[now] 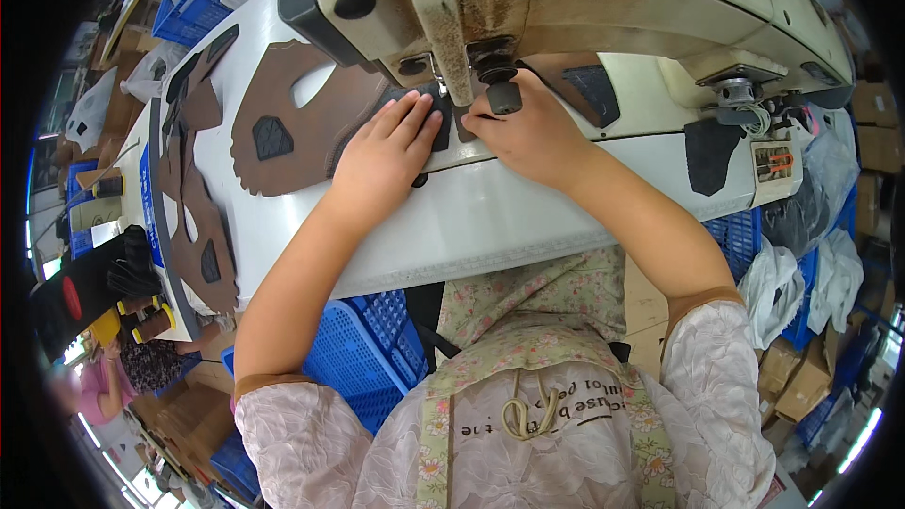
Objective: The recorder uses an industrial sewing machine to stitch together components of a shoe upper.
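A cream sewing machine (pixel 452 9) reaches over the white table, its needle area right between my hands. Under it lies a brown leather-like cut piece (pixel 283 123) with an oval hole and black patches. My left hand (pixel 382 151) rests flat on this piece with its fingers stretched out, left of the needle, beside a dark patch (pixel 440 132). Close to the right side of the presser foot, my right hand (pixel 528 127) has its fingers drawn together at a small brown edge (pixel 464 125) of the material. The machine head hides part of the stitching spot.
More brown cut pieces with black patches (pixel 203 236) hang over the table's left end. A loose black piece (pixel 712 155) lies at the right. Below the table stands a blue plastic basket (pixel 358 358). Plastic bags (pixel 773 292) and crates crowd the right; another person (pixel 104 391) is at far left.
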`<action>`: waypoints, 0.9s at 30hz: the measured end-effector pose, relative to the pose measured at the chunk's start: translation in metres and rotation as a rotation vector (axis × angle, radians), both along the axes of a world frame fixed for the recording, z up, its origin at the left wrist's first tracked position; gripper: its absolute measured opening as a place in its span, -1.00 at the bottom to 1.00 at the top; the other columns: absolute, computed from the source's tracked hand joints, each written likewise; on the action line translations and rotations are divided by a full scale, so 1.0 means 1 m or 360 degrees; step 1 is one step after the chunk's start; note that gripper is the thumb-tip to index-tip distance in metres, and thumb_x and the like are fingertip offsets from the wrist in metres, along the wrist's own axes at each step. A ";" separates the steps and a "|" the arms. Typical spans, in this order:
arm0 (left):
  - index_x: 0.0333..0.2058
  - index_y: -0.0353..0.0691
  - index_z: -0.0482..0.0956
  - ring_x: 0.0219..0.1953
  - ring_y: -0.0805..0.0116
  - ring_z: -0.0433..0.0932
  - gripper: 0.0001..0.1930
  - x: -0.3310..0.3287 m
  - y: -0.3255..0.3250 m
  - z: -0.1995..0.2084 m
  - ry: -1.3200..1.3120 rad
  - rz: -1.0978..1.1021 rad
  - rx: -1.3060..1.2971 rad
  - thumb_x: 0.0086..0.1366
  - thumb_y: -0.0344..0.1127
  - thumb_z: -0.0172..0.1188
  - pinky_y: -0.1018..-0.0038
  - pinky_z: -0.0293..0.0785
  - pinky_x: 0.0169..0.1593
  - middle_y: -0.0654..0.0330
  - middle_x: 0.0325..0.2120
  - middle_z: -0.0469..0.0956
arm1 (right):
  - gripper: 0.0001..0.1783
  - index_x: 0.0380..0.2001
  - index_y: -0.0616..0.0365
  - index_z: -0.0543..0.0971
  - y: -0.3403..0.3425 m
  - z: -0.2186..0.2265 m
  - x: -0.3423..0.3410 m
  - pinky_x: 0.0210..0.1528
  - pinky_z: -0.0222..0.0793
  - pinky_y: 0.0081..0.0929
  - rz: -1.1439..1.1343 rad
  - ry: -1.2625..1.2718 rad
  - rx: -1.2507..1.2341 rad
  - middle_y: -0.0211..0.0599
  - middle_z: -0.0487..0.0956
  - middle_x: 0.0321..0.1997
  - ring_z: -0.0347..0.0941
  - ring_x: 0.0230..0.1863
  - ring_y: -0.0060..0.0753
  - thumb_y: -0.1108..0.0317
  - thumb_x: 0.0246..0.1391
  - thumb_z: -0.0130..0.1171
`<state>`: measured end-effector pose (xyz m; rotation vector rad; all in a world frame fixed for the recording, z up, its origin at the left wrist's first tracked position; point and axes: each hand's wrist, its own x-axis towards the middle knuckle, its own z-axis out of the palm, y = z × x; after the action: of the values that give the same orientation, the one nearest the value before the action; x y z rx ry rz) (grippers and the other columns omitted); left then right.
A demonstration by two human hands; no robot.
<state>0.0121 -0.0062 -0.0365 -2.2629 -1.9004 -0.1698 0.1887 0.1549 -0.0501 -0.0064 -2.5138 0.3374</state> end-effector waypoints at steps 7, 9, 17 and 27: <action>0.04 -0.33 0.53 0.19 0.09 0.43 -0.56 0.006 0.001 0.002 0.0082 0.0057 0.0055 0.15 -0.38 0.11 0.24 0.39 0.23 0.01 0.11 0.49 | -0.92 -0.48 0.10 0.62 0.001 -0.001 -0.002 -0.04 0.34 -0.30 0.0067 0.0126 -0.0001 -0.49 0.55 -0.40 0.43 -0.14 -0.28 0.40 -0.12 0.22; 0.04 -0.33 0.53 0.18 0.09 0.44 -0.56 0.007 0.002 0.003 0.0103 0.0064 0.0049 0.15 -0.37 0.11 0.24 0.40 0.22 0.01 0.10 0.49 | -0.90 -0.40 0.08 0.65 0.002 -0.002 0.000 -0.02 0.33 -0.34 0.0070 0.0047 0.0008 -0.53 0.57 -0.32 0.43 -0.16 -0.25 0.42 -0.06 0.24; 0.06 -0.35 0.50 0.17 0.11 0.43 -0.52 0.012 0.001 -0.001 0.0120 0.0111 0.0090 0.11 -0.42 0.09 0.25 0.40 0.21 0.04 0.13 0.47 | -0.82 -0.43 0.12 0.68 0.002 -0.003 -0.001 -0.13 0.41 -0.30 0.0141 0.0144 -0.0100 -0.46 0.61 -0.33 0.47 -0.21 -0.25 0.52 -0.23 0.28; 0.08 -0.34 0.49 0.19 0.16 0.41 -0.52 0.016 0.004 -0.004 0.0218 0.0198 0.0069 0.13 -0.41 0.07 0.23 0.36 0.25 0.05 0.15 0.45 | -0.78 -0.43 0.14 0.68 0.004 -0.005 -0.002 -0.12 0.41 -0.28 0.0194 0.0164 -0.0218 -0.43 0.60 -0.34 0.49 -0.21 -0.24 0.53 -0.29 0.29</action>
<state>0.0284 -0.0025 -0.0404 -2.0641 -1.9387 -0.0373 0.1872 0.1586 -0.0546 0.1074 -2.3897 0.5456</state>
